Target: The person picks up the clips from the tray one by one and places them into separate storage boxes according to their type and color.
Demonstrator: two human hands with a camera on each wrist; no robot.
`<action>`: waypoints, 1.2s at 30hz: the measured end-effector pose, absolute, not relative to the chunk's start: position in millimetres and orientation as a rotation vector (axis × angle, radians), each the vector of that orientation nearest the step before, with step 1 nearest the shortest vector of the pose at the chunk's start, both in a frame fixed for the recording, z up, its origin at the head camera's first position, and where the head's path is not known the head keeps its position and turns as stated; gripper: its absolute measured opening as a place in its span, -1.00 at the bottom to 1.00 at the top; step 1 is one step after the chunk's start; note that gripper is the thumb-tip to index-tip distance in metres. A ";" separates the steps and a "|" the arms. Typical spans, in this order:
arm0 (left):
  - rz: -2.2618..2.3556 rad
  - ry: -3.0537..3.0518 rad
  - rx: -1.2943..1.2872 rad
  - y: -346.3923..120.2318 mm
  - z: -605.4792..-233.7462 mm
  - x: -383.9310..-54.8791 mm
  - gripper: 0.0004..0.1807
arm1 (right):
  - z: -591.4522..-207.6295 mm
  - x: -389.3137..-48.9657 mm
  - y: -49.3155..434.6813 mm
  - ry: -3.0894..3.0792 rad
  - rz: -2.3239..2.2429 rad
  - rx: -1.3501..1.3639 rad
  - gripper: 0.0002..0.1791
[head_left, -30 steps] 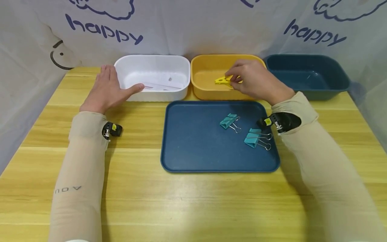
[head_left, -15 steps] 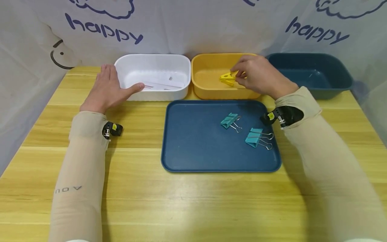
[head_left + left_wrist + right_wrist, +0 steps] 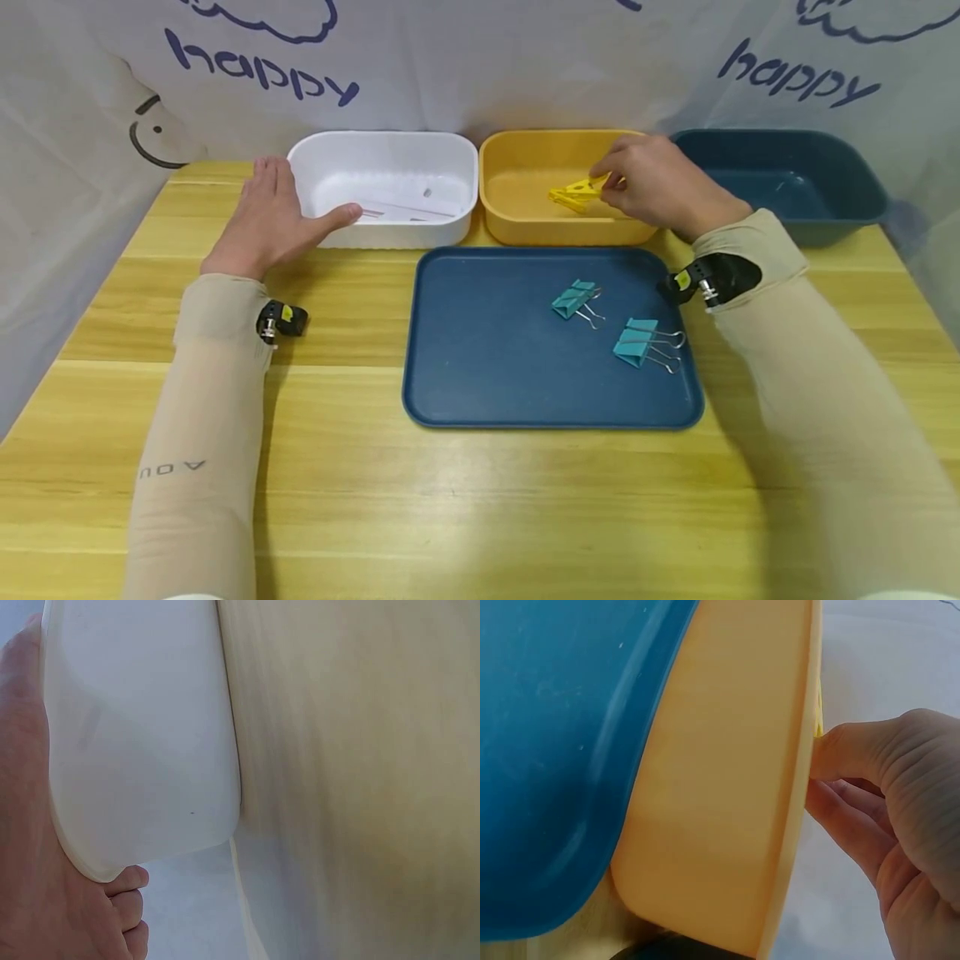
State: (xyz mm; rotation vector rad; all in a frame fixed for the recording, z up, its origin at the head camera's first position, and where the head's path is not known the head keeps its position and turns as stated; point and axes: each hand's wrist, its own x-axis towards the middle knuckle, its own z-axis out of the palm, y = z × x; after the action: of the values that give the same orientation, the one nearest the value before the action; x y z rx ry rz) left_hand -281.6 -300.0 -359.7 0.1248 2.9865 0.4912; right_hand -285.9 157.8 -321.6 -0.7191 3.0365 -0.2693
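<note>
From the head view, we've got our right hand [image 3: 656, 179] pinching a yellow clip [image 3: 585, 188] over the yellow bin [image 3: 566, 233], so that grip is definitely holding something. Can't tell if the clip touches the bin floor. Our left hand [image 3: 272, 221] rests on the left end of the white bin [image 3: 397, 237], fingers out fairly straight, thumb spread to the front rim, so a loose grip there. A dark teal bin [image 3: 772, 190] sits right of the yellow one. In front, on the tabletop [image 3: 337, 492], there's a blue tray [image 3: 480, 350] with two teal binder clips [image 3: 636, 342] lying near its right side.

Left wrist view: our hand lies along the white bin's rim, three fingertips showing past the corner.

Right wrist view: thumb and fingers meet just beyond the yellow bin's rim, with only a sliver of clip showing.
</note>
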 end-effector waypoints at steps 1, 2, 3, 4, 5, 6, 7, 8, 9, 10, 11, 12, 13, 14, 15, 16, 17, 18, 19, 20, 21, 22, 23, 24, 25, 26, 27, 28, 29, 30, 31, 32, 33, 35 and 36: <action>0.491 2.985 0.122 -299.9 -359.5 -281.5 0.45 | -321.9 -287.2 158.6 3.031 -0.266 -0.712 -0.58; 0.491 2.983 0.120 -299.8 -359.3 -281.4 0.45 | -322.0 -288.4 159.3 3.025 -0.264 -0.707 -0.57; 0.492 2.983 0.118 -299.8 -359.2 -281.4 0.45 | -322.1 -289.7 159.8 3.018 -0.261 -0.704 -0.57; 0.491 2.982 0.116 -299.8 -359.1 -281.4 0.46 | -322.2 -291.0 160.6 3.010 -0.258 -0.700 -0.56; 0.490 2.981 0.114 -299.8 -359.1 -281.5 0.46 | -322.4 -292.4 161.1 3.002 -0.256 -0.695 -0.56; 0.488 2.981 0.112 -299.9 -359.1 -281.6 0.46 | -322.5 -293.7 161.3 2.995 -0.256 -0.690 -0.56; 0.488 2.981 0.111 -299.9 -359.2 -281.6 0.46 | -322.7 -294.8 161.7 2.988 -0.256 -0.687 -0.56; 0.485 2.980 0.110 -300.1 -359.4 -281.7 0.46 | -323.1 -295.8 161.8 2.982 -0.254 -0.686 -0.56; 0.484 2.980 0.108 -300.2 -359.6 -281.8 0.46 | -323.5 -296.7 161.8 2.977 -0.250 -0.686 -0.56; 0.482 2.979 0.106 -300.4 -359.8 -281.9 0.46 | -323.9 -297.6 161.7 2.973 -0.246 -0.684 -0.56; 0.481 2.978 0.105 -300.5 -359.9 -281.9 0.46 | -324.4 -298.4 161.5 2.968 -0.242 -0.679 -0.57; 0.481 2.978 0.104 -300.6 -360.1 -281.9 0.46 | -324.9 -299.3 161.2 2.964 -0.239 -0.673 -0.57; 0.484 2.978 0.103 -300.7 -360.3 -282.0 0.46 | -325.4 -300.2 161.2 2.958 -0.234 -0.668 -0.57; 0.485 2.978 0.102 -300.8 -360.5 -282.0 0.46 | -325.7 -301.0 161.0 2.952 -0.230 -0.661 -0.57; 0.486 2.979 0.101 -300.7 -360.7 -281.9 0.46 | -325.8 -302.0 160.8 2.947 -0.226 -0.655 -0.57; 0.486 2.980 0.101 -300.7 -360.8 -281.9 0.46 | -326.1 -303.0 160.7 2.942 -0.223 -0.648 -0.57; 0.488 2.981 0.101 -300.7 -360.8 -281.8 0.46 | -326.1 -303.9 160.6 2.937 -0.221 -0.647 -0.57; 0.489 2.982 0.102 -300.8 -360.9 -281.9 0.46 | -326.3 -304.8 160.8 2.933 -0.219 -0.651 -0.57; 0.490 2.985 0.102 -300.7 -360.7 -281.8 0.46 | -326.4 -305.6 160.8 2.928 -0.216 -0.657 -0.57; 0.492 2.985 0.102 -300.5 -360.6 -281.6 0.46 | -326.5 -306.3 160.8 2.924 -0.212 -0.663 -0.57; 0.492 2.986 0.101 -300.5 -360.3 -281.7 0.46 | -326.7 -307.0 160.8 2.921 -0.209 -0.669 -0.56; 0.494 2.987 0.101 -300.5 -360.2 -281.8 0.46 | -326.7 -307.4 160.7 2.916 -0.206 -0.674 -0.56; 0.497 2.989 0.102 -300.4 -360.0 -281.7 0.46 | -326.6 -307.7 160.5 2.912 -0.204 -0.677 -0.56; 0.498 2.990 0.102 -300.2 -359.8 -281.6 0.46 | -326.7 -308.1 160.4 2.906 -0.202 -0.677 -0.56; 0.500 2.990 0.102 -300.1 -359.7 -281.5 0.46 | -326.4 -308.3 159.9 2.898 -0.201 -0.672 -0.56; 0.500 2.990 0.103 -300.3 -359.8 -281.8 0.46 | -326.3 -308.7 159.8 2.886 -0.198 -0.666 -0.55; 0.500 2.990 0.103 -300.4 -359.8 -281.9 0.46 | -326.1 -309.2 159.6 2.876 -0.192 -0.667 -0.55; 0.500 2.992 0.105 -300.3 -359.8 -281.8 0.46 | -325.9 -309.6 159.5 2.864 -0.186 -0.668 -0.54; 0.500 2.991 0.105 -300.4 -359.8 -281.7 0.46 | -325.8 -310.1 159.7 2.852 -0.178 -0.671 -0.54; 0.499 2.989 0.104 -300.5 -359.8 -281.8 0.46 | -325.9 -310.7 159.8 2.842 -0.169 -0.677 -0.53; 0.500 2.990 0.105 -300.6 -359.9 -281.8 0.46 | -325.9 -311.2 159.8 2.833 -0.158 -0.681 -0.53; 0.499 2.989 0.105 -300.6 -360.0 -281.8 0.46 | -326.1 -311.8 160.0 2.823 -0.148 -0.683 -0.53; 0.499 2.989 0.105 -300.6 -360.0 -281.7 0.46 | -326.0 -312.5 159.6 2.818 -0.140 -0.683 -0.52; 0.495 2.988 0.104 -300.6 -359.9 -281.9 0.46 | -326.3 -313.4 159.4 2.801 -0.132 -0.662 -0.51; 0.494 2.987 0.104 -300.6 -360.0 -281.9 0.45 | -326.1 -313.9 158.7 2.795 -0.130 -0.646 -0.50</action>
State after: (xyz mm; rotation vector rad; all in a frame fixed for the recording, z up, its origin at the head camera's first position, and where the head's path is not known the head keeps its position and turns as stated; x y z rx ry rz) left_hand -281.9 -300.6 -360.0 0.1038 2.9871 0.4941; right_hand -313.9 158.7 -326.1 -0.6457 2.7946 -0.1297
